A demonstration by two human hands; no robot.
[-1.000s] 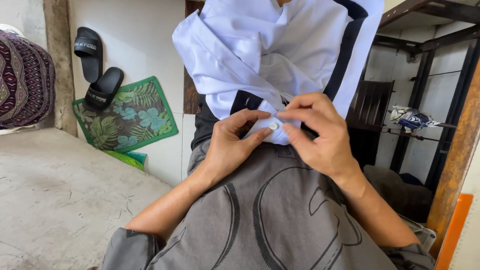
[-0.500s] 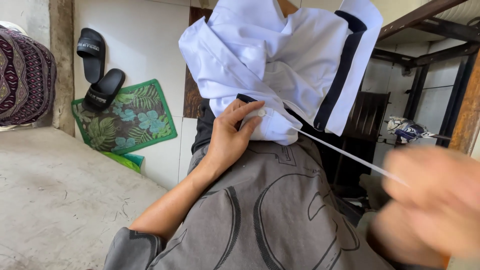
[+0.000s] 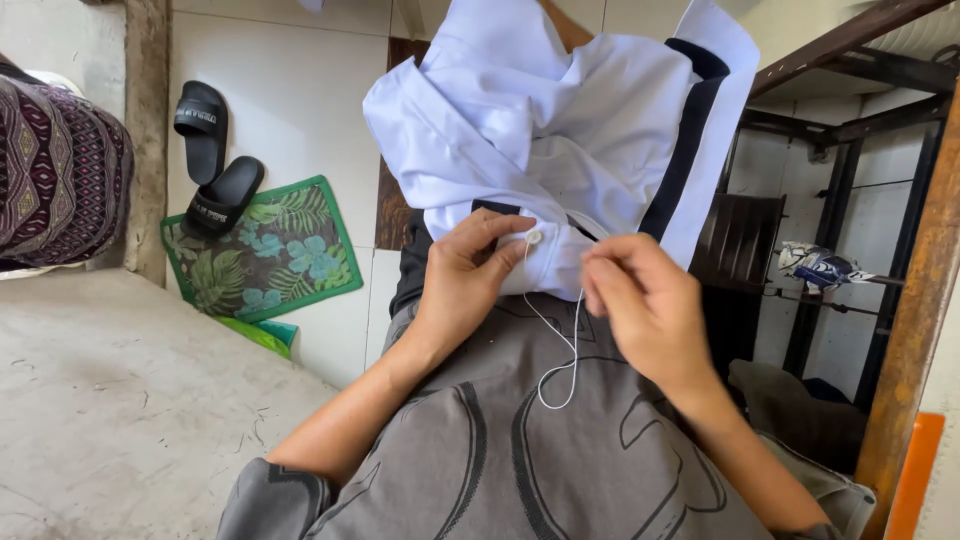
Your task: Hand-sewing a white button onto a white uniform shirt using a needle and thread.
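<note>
A white shirt with dark trim (image 3: 560, 130) lies bunched over my lap. My left hand (image 3: 470, 275) pinches the shirt's edge, thumb beside a small white button (image 3: 534, 238) on it. My right hand (image 3: 645, 300) sits just right of the button, fingers pinched together on a white thread (image 3: 560, 350). The thread runs from the button and hangs in a slack loop over my grey printed t-shirt (image 3: 520, 450). A needle is not visible between the fingers.
A concrete ledge (image 3: 110, 400) lies at the left. Past it are two black slippers (image 3: 210, 160), a green leaf-print mat (image 3: 275, 250) and patterned fabric (image 3: 55, 170). A dark metal rack (image 3: 830, 200) and an orange post (image 3: 915, 330) stand at the right.
My right hand pulled the thread taut out to the right, then came back beside the button, leaving the thread slack in a loop. My left hand stayed on the shirt edge.
</note>
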